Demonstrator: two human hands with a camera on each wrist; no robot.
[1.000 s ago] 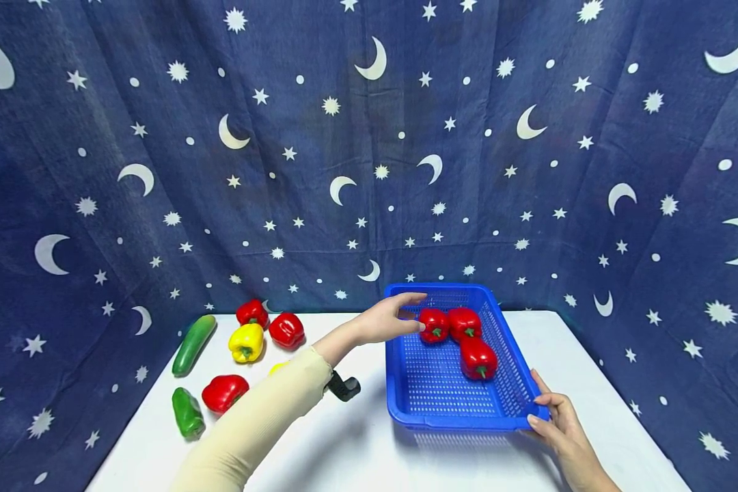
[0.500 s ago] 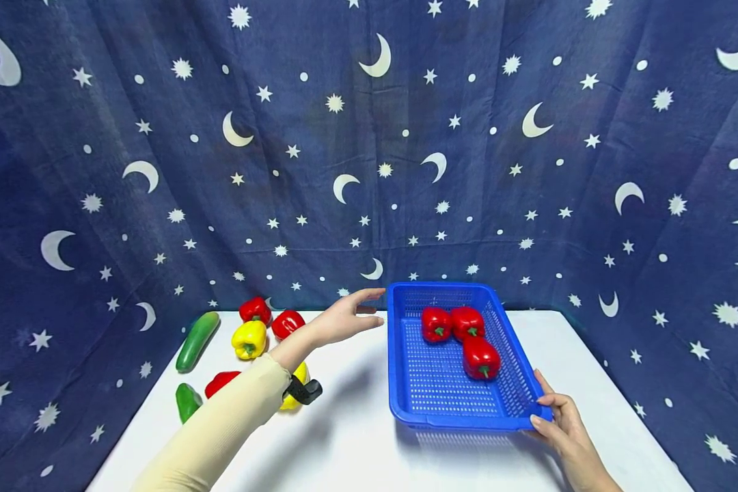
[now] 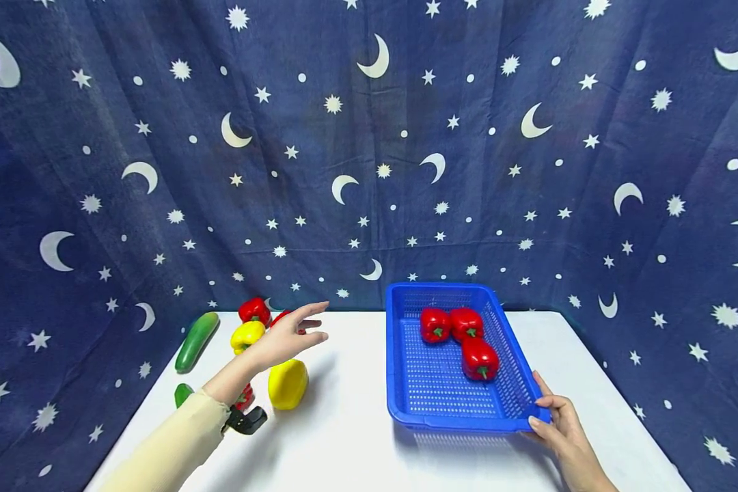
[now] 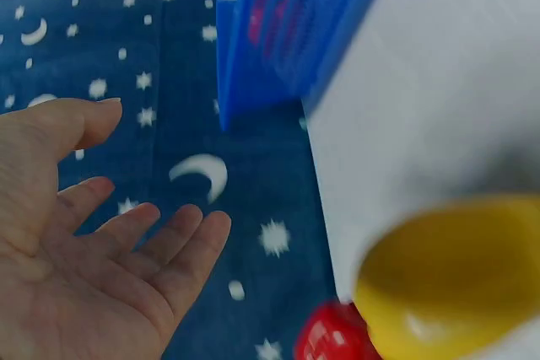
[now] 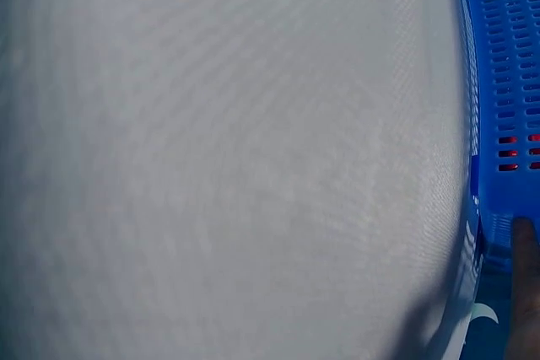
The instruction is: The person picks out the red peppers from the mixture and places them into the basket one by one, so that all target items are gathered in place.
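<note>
My left hand [image 3: 283,338] hovers over the left part of the table with relaxed fingers and holds nothing. Just in front of it lies a yellow bell pepper [image 3: 288,385], also large in the left wrist view. Another yellow pepper [image 3: 246,335] and a red pepper [image 3: 279,316] are partly hidden by the hand. With thumb and fingers, my right hand [image 3: 566,434] grips the near right corner of a blue perforated basket [image 3: 395,383]. Inside it sit three red bell peppers [image 3: 480,359]. The right wrist view shows a finger [image 5: 525,267] against the basket's side.
A cucumber [image 3: 197,342] and a red pepper [image 3: 255,310] lie at the back left. Nearer, a green pepper [image 3: 183,393] and a red pepper [image 3: 244,396] are partly covered by the left arm. A dark blue curtain [image 3: 320,171] surrounds the white table [image 3: 344,451].
My left hand has moved from above the basket leftward to the loose peppers, with nothing in it. The right hand keeps its grip and the basket stays put.
</note>
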